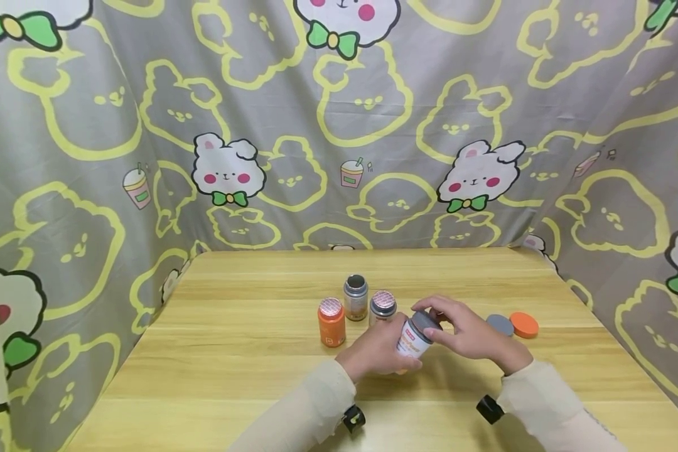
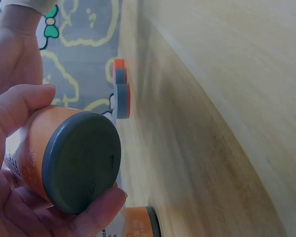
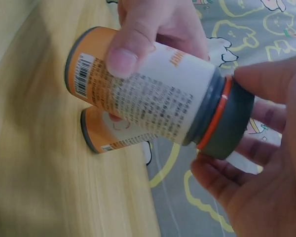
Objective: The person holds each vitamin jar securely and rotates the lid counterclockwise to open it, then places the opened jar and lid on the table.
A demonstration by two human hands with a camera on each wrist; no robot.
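My left hand (image 1: pixel 380 348) grips a white and orange pill bottle (image 1: pixel 411 344) round its body, thumb along the printed label. Its dark grey lid (image 3: pixel 232 123) is pinched by the fingers and thumb of my right hand (image 1: pixel 464 331). Between lid and neck an orange band (image 3: pixel 217 113) shows in the right wrist view. The bottle is held tilted over the table, with its grey base (image 2: pixel 84 163) facing the left wrist camera. Just beyond my left hand stands a grey-necked bottle (image 1: pixel 383 306) with a foil seal on its mouth, partly hidden by that hand.
An orange bottle (image 1: pixel 331 326) with a foil-sealed top stands left of the hands. Behind it is a grey bottle (image 1: pixel 356 300) with a dark, uncapped mouth. A grey lid (image 1: pixel 500 324) and an orange lid (image 1: pixel 524 324) lie right of my right hand on the wooden table (image 1: pixel 231 376).
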